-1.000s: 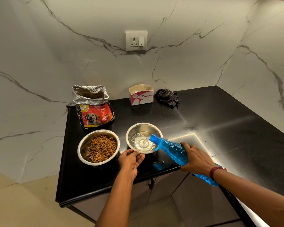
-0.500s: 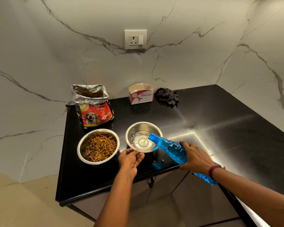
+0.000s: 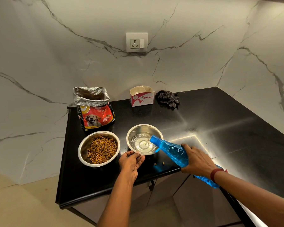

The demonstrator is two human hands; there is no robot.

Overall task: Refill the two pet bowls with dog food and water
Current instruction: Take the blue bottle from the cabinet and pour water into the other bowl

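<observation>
Kibble bowl [image 3: 99,148] beside water bowl [image 3: 144,139]

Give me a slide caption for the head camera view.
Right hand pours blue bottle into water bowl; left hand steadies it.

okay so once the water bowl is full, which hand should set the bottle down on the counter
The right hand: it already grips the blue bottle, tilted over the water bowl. The left hand is holding that bowl's near rim and can stay there.

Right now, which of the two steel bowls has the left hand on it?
The water bowl, the right-hand one: the left hand touches its near rim. The kibble bowl sits untouched.
</observation>
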